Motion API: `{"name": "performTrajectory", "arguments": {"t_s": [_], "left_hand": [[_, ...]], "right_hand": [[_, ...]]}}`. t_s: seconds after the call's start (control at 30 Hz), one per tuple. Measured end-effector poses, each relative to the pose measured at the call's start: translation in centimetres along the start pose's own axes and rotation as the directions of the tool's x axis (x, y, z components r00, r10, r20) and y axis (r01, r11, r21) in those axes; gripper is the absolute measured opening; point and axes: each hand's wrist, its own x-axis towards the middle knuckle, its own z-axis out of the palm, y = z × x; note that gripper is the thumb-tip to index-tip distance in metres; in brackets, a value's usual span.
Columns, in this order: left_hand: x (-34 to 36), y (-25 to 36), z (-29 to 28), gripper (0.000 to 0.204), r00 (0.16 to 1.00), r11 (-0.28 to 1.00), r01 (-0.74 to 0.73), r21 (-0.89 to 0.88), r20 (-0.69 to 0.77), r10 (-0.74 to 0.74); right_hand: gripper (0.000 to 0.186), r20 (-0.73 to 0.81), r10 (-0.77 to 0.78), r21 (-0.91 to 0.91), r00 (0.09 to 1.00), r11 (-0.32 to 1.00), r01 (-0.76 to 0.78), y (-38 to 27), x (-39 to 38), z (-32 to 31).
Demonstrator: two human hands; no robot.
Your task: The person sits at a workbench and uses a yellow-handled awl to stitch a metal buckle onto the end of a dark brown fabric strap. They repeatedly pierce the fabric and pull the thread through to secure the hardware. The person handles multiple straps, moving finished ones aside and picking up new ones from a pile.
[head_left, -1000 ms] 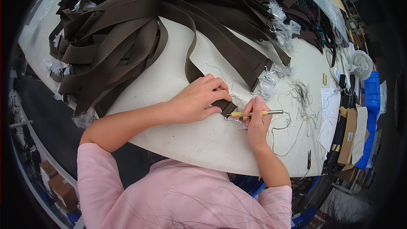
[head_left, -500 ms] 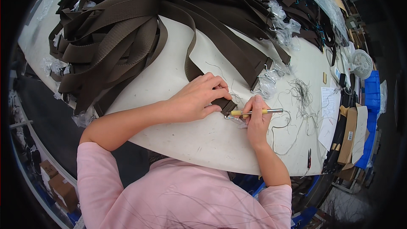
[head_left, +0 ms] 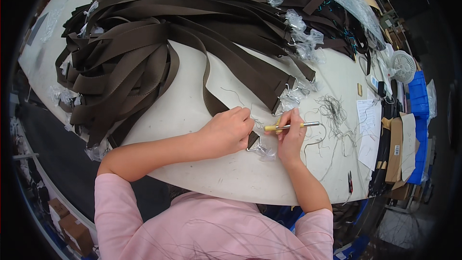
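My left hand (head_left: 227, 132) is closed around the end of a dark brown webbing strap (head_left: 252, 138). A metal wire buckle (head_left: 259, 143) sticks out past my fingers, with clear plastic wrap (head_left: 265, 152) at it. The rest of that strap runs up and back into the pile. In my right hand (head_left: 291, 137) is a slim pen-shaped tool (head_left: 309, 124) with yellow parts and a silver end. Its yellow end points left, toward the strap but apart from it. A thin cord-like line curves near its silver end; whether they join I cannot tell.
A large heap of brown straps (head_left: 120, 62) covers the table's left and back. Plastic-wrapped metal buckles (head_left: 288, 97) lie beyond my right hand. Loose threads (head_left: 332, 110), paper sheets (head_left: 368, 125), small snips (head_left: 350, 182), a white fan (head_left: 403, 66) and blue bins (head_left: 417, 101) are at right.
My left hand now wraps around the strap end, which has tilted downward, exposing its buckle and plastic. The tool has moved away from the strap. The whole view has shifted slightly.
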Motion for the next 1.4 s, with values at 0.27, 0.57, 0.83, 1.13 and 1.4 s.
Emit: {"name": "performTrajectory", "arguments": {"t_s": [0.27, 0.57, 0.83, 1.13, 1.4], "left_hand": [[1.3, -0.6, -1.6, 0.015, 0.92, 0.846, 0.375, -0.378, 0.267, -0.288], [0.3, 1.2, 0.5, 0.017, 0.995, 0.996, 0.09, 0.022, -0.047, -0.089], [0.8, 0.9, -0.1, 0.011, 0.964, 0.941, 0.267, -0.207, 0.075, -0.257], [0.7, 0.9, 0.1, 0.01, 0.966, 0.939, 0.258, -0.228, 0.047, -0.254], [0.5, 0.7, 0.0, 0.01, 0.973, 0.947, 0.232, -0.224, 0.035, -0.23]], "right_hand": [[0.056, 0.007, 0.019, -0.126, 1.0, 0.992, -0.018, -0.4, -0.6, 0.6], [0.053, 0.084, 0.089, -0.076, 0.992, 0.994, -0.083, -0.6, -0.7, -0.1], [0.052, 0.105, 0.086, -0.103, 0.991, 0.992, -0.075, -0.5, -0.8, 0.0], [0.05, 0.129, 0.072, -0.079, 0.989, 0.995, -0.062, -0.3, -0.7, 0.0], [0.051, 0.104, 0.086, -0.063, 0.991, 0.995, -0.08, -0.5, -0.7, 0.2]]}}
